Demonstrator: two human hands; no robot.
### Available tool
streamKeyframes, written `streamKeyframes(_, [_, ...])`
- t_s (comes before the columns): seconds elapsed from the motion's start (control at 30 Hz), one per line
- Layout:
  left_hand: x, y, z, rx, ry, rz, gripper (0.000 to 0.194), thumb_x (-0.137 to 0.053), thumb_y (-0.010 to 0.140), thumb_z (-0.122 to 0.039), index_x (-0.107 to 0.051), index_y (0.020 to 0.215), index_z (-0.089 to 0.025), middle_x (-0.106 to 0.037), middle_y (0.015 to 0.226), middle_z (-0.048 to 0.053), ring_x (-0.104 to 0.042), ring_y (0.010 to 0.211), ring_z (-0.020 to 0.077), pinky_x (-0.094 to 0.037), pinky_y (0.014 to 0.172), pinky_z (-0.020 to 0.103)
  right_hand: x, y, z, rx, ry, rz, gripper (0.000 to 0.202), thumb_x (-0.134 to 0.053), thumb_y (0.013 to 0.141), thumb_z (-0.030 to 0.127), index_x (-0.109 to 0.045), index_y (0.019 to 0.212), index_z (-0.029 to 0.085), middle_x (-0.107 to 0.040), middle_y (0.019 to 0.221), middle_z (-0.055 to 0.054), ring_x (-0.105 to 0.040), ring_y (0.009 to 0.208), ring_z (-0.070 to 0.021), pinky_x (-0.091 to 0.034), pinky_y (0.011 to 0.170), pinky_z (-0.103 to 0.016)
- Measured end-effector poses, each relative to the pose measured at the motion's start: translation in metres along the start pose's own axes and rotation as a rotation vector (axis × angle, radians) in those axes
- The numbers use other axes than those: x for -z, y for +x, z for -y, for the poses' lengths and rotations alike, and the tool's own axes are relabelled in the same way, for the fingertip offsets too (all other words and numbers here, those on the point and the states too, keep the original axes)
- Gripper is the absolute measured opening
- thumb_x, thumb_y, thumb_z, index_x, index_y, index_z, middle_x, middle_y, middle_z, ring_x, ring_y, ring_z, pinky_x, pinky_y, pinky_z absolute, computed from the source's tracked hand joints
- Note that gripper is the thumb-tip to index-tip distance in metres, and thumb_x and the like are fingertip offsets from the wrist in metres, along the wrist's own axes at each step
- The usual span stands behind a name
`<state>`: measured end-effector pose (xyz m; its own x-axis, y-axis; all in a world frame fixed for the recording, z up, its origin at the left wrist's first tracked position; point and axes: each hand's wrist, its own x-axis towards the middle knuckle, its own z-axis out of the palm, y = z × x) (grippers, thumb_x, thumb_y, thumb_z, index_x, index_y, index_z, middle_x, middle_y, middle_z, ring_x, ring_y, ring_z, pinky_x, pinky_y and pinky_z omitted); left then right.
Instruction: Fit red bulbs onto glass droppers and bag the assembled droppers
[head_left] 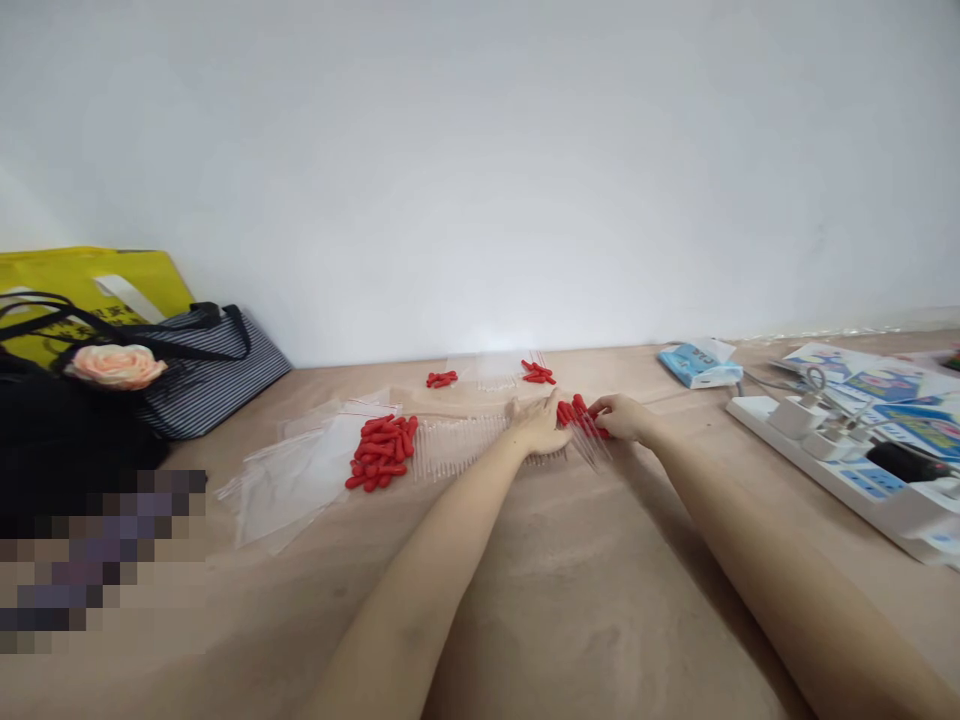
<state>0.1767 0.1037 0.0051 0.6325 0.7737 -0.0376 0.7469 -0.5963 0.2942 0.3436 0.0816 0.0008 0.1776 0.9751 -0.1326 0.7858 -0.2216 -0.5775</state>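
A: What fills our view, starting with the largest?

B: A plain, pale grey wall (480,180) rises behind a brown, wood-toned bench (570,600). At far left we find a yellow bag with dark lettering (161,275) and a dark-and-white striped fabric bag (202,375); at far right, a long white plastic power strip (757,415) loaded with plugs.

A: And nearer the action?

B: Flat, clear plastic bags (289,490) overlap left of centre, beside a heap of small red, bulb-shaped caps (381,452). Just right of that heap runs a row of thin, clear tubes (450,445), each with its length pointing roughly toward us.

A: Where are our hands?

B: The left hand (541,424) reaches over the row's right end, its back upward. The right hand (619,418) is farther right, fingers bent at some red ends. Whether either pinches anything, we cannot tell; the fingertips are too small and partly hidden.

A: The smallest detail?

B: Between the two hands lies a cluster of slim, red-topped clear droppers (580,406): right of the left hand, left of the right. Their long axes slant, red ends toward the wall, clear tips toward us and slightly rightward.

A: Which hand is nearer?

B: We cannot separate them; both sets of fingers meet the cluster's edges.
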Motion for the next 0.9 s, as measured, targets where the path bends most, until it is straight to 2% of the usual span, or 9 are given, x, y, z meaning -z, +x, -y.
streamKeyframes(0.17, [0.001,-0.010,0.002,0.013,-0.022,-0.032,0.078,-0.044,0.071,-0.040,-0.007,0.136,-0.020,-0.028,0.140,0.009,-0.027,0.126,0.0279,-0.004,0.101,0.058,0.004,-0.004,0.003,-0.001,-0.037,0.005,0.031,-0.048,0.063,0.006,-0.068,0.085,0.015,-0.064,0.067,-0.004,-0.055,0.056,-0.0115,-0.038,0.047,-0.017])
streamKeyframes(0.3, [-0.001,-0.011,0.005,0.060,-0.044,-0.106,0.065,-0.043,0.073,-0.035,-0.019,0.132,-0.024,-0.038,0.134,0.007,-0.034,0.122,0.0271,-0.014,0.100,0.055,0.007,-0.007,0.006,0.004,-0.082,-0.004,0.030,-0.050,0.061,0.006,-0.069,0.082,0.015,-0.064,0.068,-0.004,-0.056,0.059,-0.0126,-0.039,0.050,-0.018])
streamKeyframes(0.4, [-0.003,-0.006,0.005,0.115,-0.057,-0.172,0.055,-0.043,0.075,-0.030,-0.028,0.128,-0.024,-0.051,0.122,0.007,-0.043,0.115,0.0260,-0.024,0.096,0.050,0.009,-0.009,0.009,0.017,-0.109,-0.012,0.029,-0.051,0.060,0.006,-0.069,0.081,0.015,-0.065,0.073,-0.004,-0.057,0.064,-0.0132,-0.040,0.053,-0.018])
streamKeyframes(0.5, [-0.005,-0.002,0.002,0.165,-0.059,-0.234,0.048,-0.044,0.075,-0.026,-0.036,0.122,-0.023,-0.058,0.111,0.006,-0.047,0.109,0.0251,-0.028,0.092,0.047,0.010,-0.010,0.010,0.032,-0.121,-0.008,0.029,-0.052,0.061,0.007,-0.069,0.082,0.017,-0.066,0.075,-0.004,-0.057,0.065,-0.0130,-0.040,0.053,-0.018])
streamKeyframes(0.63, [-0.004,-0.006,-0.004,0.215,-0.030,-0.326,0.036,-0.047,0.072,-0.023,-0.047,0.108,-0.022,-0.057,0.109,0.007,-0.045,0.106,0.0241,-0.028,0.090,0.044,0.010,-0.009,0.009,0.041,-0.133,0.006,0.029,-0.053,0.062,0.009,-0.070,0.084,0.017,-0.067,0.077,-0.004,-0.059,0.067,-0.0136,-0.040,0.055,-0.018])
streamKeyframes(0.73, [-0.003,-0.015,-0.009,0.249,0.008,-0.382,0.026,-0.052,0.070,-0.031,-0.055,0.092,-0.020,-0.052,0.109,0.009,-0.040,0.107,0.0269,-0.026,0.088,0.045,0.011,-0.006,0.006,0.048,-0.132,0.035,0.030,-0.053,0.061,0.008,-0.070,0.083,0.018,-0.067,0.077,-0.003,-0.059,0.069,-0.0136,-0.040,0.056,-0.017])
streamKeyframes(0.8, [-0.003,-0.021,-0.013,0.257,0.039,-0.381,0.026,-0.054,0.067,-0.040,-0.057,0.085,-0.020,-0.052,0.105,0.010,-0.039,0.106,0.0284,-0.025,0.087,0.045,0.010,-0.006,0.005,0.046,-0.131,0.053,0.029,-0.052,0.060,0.007,-0.070,0.080,0.018,-0.067,0.076,-0.003,-0.060,0.069,-0.0135,-0.040,0.055,-0.017])
streamKeyframes(0.9, [-0.004,-0.027,-0.019,0.282,0.064,-0.328,0.032,-0.055,0.064,-0.046,-0.058,0.083,-0.021,-0.051,0.105,0.010,-0.037,0.105,0.0294,-0.025,0.086,0.044,0.009,-0.006,0.005,0.034,-0.140,0.063,0.026,-0.052,0.060,0.006,-0.070,0.078,0.016,-0.067,0.075,-0.004,-0.060,0.068,-0.0140,-0.039,0.053,-0.017])
